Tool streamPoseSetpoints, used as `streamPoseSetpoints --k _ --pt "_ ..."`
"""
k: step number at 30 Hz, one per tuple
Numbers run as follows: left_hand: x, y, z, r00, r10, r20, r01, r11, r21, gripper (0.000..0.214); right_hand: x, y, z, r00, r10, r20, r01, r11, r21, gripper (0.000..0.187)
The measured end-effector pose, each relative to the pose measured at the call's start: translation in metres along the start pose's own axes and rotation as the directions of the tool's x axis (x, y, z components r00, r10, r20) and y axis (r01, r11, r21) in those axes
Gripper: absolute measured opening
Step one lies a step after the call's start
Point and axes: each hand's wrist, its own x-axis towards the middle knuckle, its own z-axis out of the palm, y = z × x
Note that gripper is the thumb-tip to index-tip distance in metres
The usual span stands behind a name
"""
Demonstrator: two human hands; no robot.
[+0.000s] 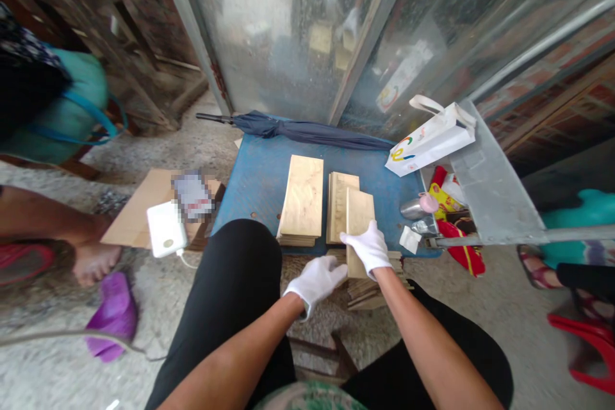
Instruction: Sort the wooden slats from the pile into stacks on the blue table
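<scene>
My right hand (369,246), in a white glove, is closed over a thin wooden board (360,208), thumb on its left side and fingers toward its right. My left hand (317,280), gloved too, is open beside the board's lower left edge; whether its fingertips touch it I cannot tell. Left of the held board stands a stack of similar boards (336,205), which it partly covers. Farther left is another stack of wooden boards (303,195) on the blue table (254,173). More boards (368,298) are piled lower down, below my right hand.
A folded umbrella (307,131) lies along the table's back edge. To the right are a white paper bag (432,141), a metal flask (412,208) and colourful packets (444,195). A white power bank (166,229) rests on cardboard (137,205) at left. Other people's legs show on both sides.
</scene>
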Motion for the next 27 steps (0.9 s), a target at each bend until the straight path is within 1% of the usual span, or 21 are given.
streamPoseSetpoints --k 2,4,9,12,14,18,21,24,27 --pt "-0.005 0.000 0.003 0.999 -0.012 0.034 0.008 0.992 0.130 0.038 0.015 -0.011 0.002 1.000 0.013 -0.008 -0.013 0.999 -0.048 0.105" --pt "-0.011 0.001 0.004 0.997 -0.019 0.074 0.001 0.971 0.238 0.041 0.027 -0.022 0.005 1.000 0.018 -0.004 -0.018 0.998 -0.067 0.107" --pt "-0.018 0.004 0.003 0.983 -0.088 0.158 0.015 0.912 0.411 0.049 0.045 -0.047 0.014 0.999 0.023 0.022 -0.019 0.985 -0.172 0.105" --pt "-0.021 0.009 0.001 0.973 -0.129 0.190 0.030 0.893 0.450 0.053 0.050 -0.059 0.019 0.999 0.038 0.010 -0.035 0.976 -0.215 0.106" --pt "-0.022 0.013 -0.002 0.969 -0.147 0.200 0.040 0.887 0.460 0.053 0.053 -0.066 0.022 0.999 0.041 0.002 -0.040 0.973 -0.228 0.110" --pt "-0.027 0.024 -0.007 0.961 -0.172 0.219 0.039 0.862 0.505 0.049 0.056 -0.075 0.030 0.998 0.056 -0.019 -0.059 0.966 -0.253 0.118" --pt "-0.030 0.030 -0.011 0.950 -0.201 0.238 0.045 0.844 0.534 0.047 0.057 -0.077 0.035 0.997 0.074 -0.026 -0.078 0.962 -0.262 0.120" --pt "-0.031 0.032 -0.013 0.945 -0.210 0.249 0.050 0.849 0.527 0.047 0.058 -0.076 0.039 0.998 0.064 -0.019 -0.067 0.959 -0.274 0.123" --pt "-0.029 0.031 -0.012 0.947 -0.198 0.251 0.041 0.853 0.520 0.047 0.059 -0.072 0.043 0.999 0.042 -0.022 -0.047 0.964 -0.263 0.119"
